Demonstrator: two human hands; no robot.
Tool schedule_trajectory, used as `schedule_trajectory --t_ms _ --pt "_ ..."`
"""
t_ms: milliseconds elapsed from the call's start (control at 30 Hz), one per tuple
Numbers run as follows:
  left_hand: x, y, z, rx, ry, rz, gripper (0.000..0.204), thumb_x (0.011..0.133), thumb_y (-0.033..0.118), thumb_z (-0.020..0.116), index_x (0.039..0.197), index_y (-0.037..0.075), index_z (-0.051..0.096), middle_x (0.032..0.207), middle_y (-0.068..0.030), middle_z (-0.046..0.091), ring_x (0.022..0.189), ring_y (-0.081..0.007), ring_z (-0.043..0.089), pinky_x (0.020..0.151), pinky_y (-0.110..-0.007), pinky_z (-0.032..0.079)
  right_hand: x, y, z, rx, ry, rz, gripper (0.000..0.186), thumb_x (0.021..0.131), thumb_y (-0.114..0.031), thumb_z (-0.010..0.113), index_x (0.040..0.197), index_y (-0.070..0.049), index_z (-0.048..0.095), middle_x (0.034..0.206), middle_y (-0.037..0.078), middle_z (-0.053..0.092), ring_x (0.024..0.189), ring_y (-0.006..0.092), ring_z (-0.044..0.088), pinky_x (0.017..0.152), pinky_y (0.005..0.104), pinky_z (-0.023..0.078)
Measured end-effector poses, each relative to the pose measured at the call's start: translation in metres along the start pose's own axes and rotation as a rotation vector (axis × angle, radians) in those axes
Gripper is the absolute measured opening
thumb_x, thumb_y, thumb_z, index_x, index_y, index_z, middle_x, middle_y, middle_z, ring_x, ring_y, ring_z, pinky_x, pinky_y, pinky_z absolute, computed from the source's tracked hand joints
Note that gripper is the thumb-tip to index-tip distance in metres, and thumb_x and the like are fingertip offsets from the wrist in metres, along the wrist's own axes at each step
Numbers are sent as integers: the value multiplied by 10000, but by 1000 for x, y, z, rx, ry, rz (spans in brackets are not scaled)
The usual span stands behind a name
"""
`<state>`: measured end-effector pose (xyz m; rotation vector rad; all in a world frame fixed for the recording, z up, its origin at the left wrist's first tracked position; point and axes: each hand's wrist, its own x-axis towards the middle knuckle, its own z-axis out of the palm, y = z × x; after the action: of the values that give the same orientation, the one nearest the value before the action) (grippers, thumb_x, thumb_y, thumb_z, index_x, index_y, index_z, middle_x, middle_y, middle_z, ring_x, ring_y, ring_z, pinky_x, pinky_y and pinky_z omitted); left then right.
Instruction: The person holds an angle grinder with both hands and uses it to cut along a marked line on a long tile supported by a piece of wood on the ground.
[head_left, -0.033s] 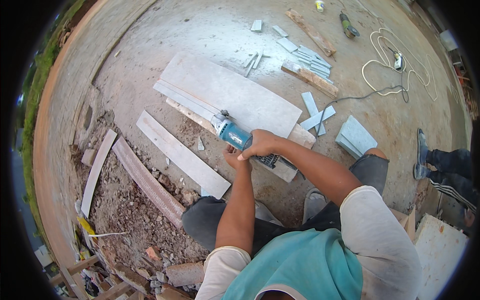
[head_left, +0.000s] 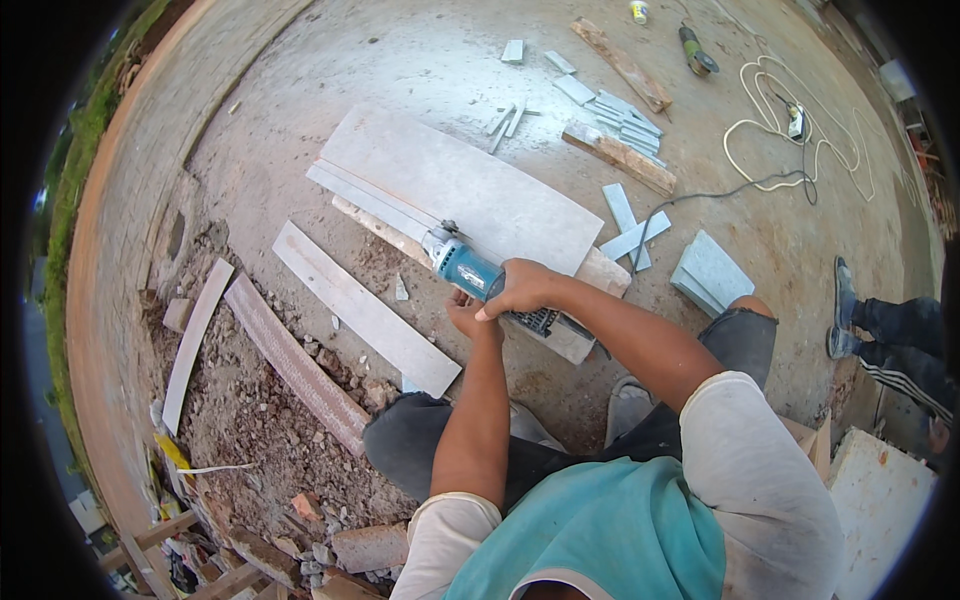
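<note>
Right hand point(head_left: 522, 288) wrapped round the rear of the cutter point(head_left: 465, 268); left hand point(head_left: 468, 312) under the same end, fingers partly hidden, so its grip cannot be told. Cutter body extends forward-left of the right grip, head on the slab point(head_left: 470, 190) at the end of a thin line near its edge. Blade not made out. Bystander's legs point(head_left: 890, 330) cut off at right rim. Farther: tile strips point(head_left: 625, 125), then green grinder point(head_left: 697, 52), details too small.

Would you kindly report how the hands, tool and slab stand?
Right hand gripping blue power tool; left hand close beside it, grip unclear. Tool's head at near edge of pale slab. Long pale strip lying nearby.
</note>
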<state>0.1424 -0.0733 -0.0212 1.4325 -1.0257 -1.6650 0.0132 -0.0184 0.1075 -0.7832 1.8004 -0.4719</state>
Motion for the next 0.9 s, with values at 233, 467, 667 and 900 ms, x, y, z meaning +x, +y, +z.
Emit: schedule_trajectory --t_ms 233,467,667,900 --pt "-1 0 -3 25 22 -52 504 804 -27 705 1237 -80 453 1200 -188 550 1056 -266 613 879 -348 529 -10 0 -2 -4 -27 11 990 520 -585 837 1127 156 586 1086 301 642 993 361 659 861 359 512" --pt "-6 9 0 15 -6 -71 504 813 -56 697 1250 -75 447 1215 -185 548 1083 -265 611 880 -339 534 -13 8 1 -36 -1 21 1006 518 -601 834 1132 156 582 1091 308 638 1005 369 656 869 366 512" --pt "-8 14 -2 -13 -22 -82 517 820 -70 688 1271 -75 434 1235 -188 534 1097 -271 606 886 -342 536 -18 7 2 -32 -4 22 981 528 -582 838 1131 150 586 1094 305 641 1003 366 656 863 364 512" --pt "-7 12 -1 31 2 -83 537 832 -59 689 1302 -57 430 1246 -189 521 1107 -277 599 889 -339 535 -23 11 2 -31 5 28 950 535 -564 844 1114 147 596 1077 302 648 997 361 659 868 361 508"
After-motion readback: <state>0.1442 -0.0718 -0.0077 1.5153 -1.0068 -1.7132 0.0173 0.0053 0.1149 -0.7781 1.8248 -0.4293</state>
